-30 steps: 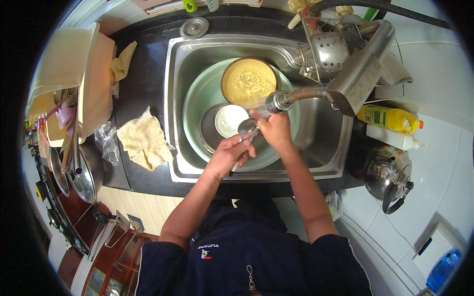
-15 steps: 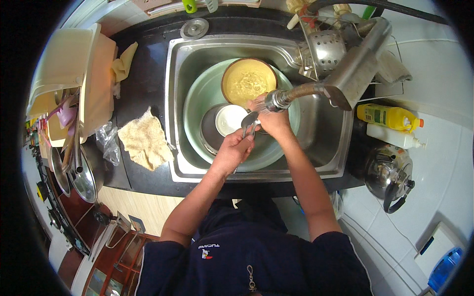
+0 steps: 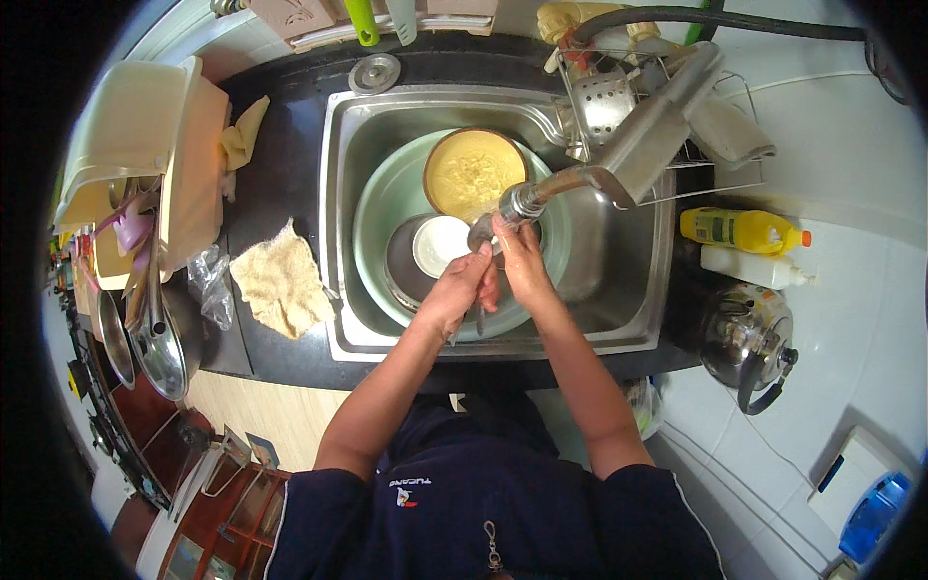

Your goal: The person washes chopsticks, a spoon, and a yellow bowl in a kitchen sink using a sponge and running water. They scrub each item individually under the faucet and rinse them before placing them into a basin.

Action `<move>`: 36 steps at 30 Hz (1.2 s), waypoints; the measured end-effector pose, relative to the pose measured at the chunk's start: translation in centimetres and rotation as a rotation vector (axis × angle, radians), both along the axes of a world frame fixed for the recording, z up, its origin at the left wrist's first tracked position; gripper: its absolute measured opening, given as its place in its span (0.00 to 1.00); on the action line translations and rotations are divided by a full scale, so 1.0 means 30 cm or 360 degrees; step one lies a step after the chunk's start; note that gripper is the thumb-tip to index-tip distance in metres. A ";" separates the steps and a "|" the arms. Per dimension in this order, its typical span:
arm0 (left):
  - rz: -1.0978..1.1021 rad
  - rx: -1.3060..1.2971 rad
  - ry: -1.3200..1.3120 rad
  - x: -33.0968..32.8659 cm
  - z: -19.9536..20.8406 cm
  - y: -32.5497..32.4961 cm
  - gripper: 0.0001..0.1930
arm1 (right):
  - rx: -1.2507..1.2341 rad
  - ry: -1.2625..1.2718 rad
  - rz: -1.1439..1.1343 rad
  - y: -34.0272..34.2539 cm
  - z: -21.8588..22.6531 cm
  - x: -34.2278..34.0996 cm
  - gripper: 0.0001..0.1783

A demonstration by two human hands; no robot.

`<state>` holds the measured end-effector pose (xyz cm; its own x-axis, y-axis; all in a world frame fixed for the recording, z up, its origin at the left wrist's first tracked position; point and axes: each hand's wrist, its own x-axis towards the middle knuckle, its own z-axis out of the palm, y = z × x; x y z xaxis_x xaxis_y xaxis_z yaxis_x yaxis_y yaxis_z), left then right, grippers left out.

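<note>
My left hand (image 3: 462, 292) is closed round the handles of metal spoons, their ends poking out below the fingers. A spoon's bowl (image 3: 479, 232) points up under the faucet nozzle (image 3: 520, 201). Against the spoons, my right hand (image 3: 523, 263) is closed, its fingers partly hidden; how many spoons there are I cannot tell. Beneath both hands, a pale green basin (image 3: 377, 201) sits in the steel sink (image 3: 619, 290). It holds a yellow bowl with a brown rim (image 3: 474, 172), a small white bowl (image 3: 441, 246) and a dark round pan (image 3: 401, 261).
Left of the sink lie a beige cloth (image 3: 282, 278) and a cream container (image 3: 198, 159) with utensils. A wire rack (image 3: 744, 179) stands at the back right. Along the right are a yellow bottle (image 3: 739, 229), a white bottle (image 3: 749, 266) and a steel kettle (image 3: 739, 333).
Both hands have drawn closer together under the nozzle, the right lower and in front of it. The spoon's bowl has shifted slightly left. The whole view has moved a little.
</note>
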<state>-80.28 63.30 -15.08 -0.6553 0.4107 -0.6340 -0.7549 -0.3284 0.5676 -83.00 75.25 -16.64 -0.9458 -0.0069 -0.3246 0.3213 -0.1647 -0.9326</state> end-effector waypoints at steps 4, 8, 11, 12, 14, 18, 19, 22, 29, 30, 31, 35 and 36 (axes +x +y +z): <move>-0.0052 0.0020 -0.0036 -0.012 0.026 0.018 0.22 | 0.1004 0.0464 0.0074 0.046 -0.022 -0.042 0.13; -0.0040 -0.0163 0.0132 -0.022 0.051 0.045 0.20 | 0.1180 0.0185 0.0098 0.083 -0.017 -0.064 0.11; -0.0033 -0.0152 0.0118 -0.050 0.023 0.041 0.21 | 0.0569 0.0233 -0.0040 0.059 -0.012 -0.038 0.15; -0.0024 -0.0104 0.0097 -0.060 0.015 0.035 0.21 | 0.0410 0.0081 0.0004 0.065 -0.009 -0.034 0.16; -0.0184 0.0120 -0.0002 -0.071 0.018 0.022 0.22 | 0.0090 -0.0221 0.0092 0.083 0.004 -0.031 0.18; -0.0141 0.0375 -0.0282 -0.063 0.015 0.051 0.25 | -0.0110 -0.0335 0.0285 0.101 0.058 -0.047 0.13; -0.0096 0.0385 -0.0342 -0.061 0.015 0.059 0.25 | -0.0110 -0.0320 0.0344 0.107 0.063 -0.051 0.11; -0.0066 0.0276 -0.0163 -0.069 -0.010 0.058 0.19 | -0.0111 -0.0445 0.0311 0.121 0.068 -0.053 0.12; 0.0003 0.0158 -0.0173 -0.057 -0.017 0.048 0.14 | 0.0107 -0.0400 0.0376 0.079 0.066 -0.075 0.08; -0.0018 0.0266 -0.0180 -0.060 0.000 0.054 0.15 | 0.0279 -0.0003 0.0217 0.069 -0.063 -0.068 0.06; -0.0025 0.0376 -0.0192 -0.060 0.010 0.052 0.15 | 0.0353 0.0081 0.0208 0.065 -0.063 -0.081 0.06; 0.0017 0.0159 -0.0018 -0.062 -0.057 0.039 0.15 | 0.0337 -0.0192 0.0412 0.065 0.030 -0.111 0.07; 0.0099 0.0108 0.0020 -0.066 -0.080 0.040 0.13 | 0.0256 -0.0414 0.0520 0.069 0.068 -0.110 0.07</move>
<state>-82.27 64.50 -17.47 -0.6887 0.4107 -0.5975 -0.7248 -0.4123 0.5520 -86.32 77.33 -14.61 -0.7892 -0.2214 -0.5728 0.5596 0.1249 -0.8193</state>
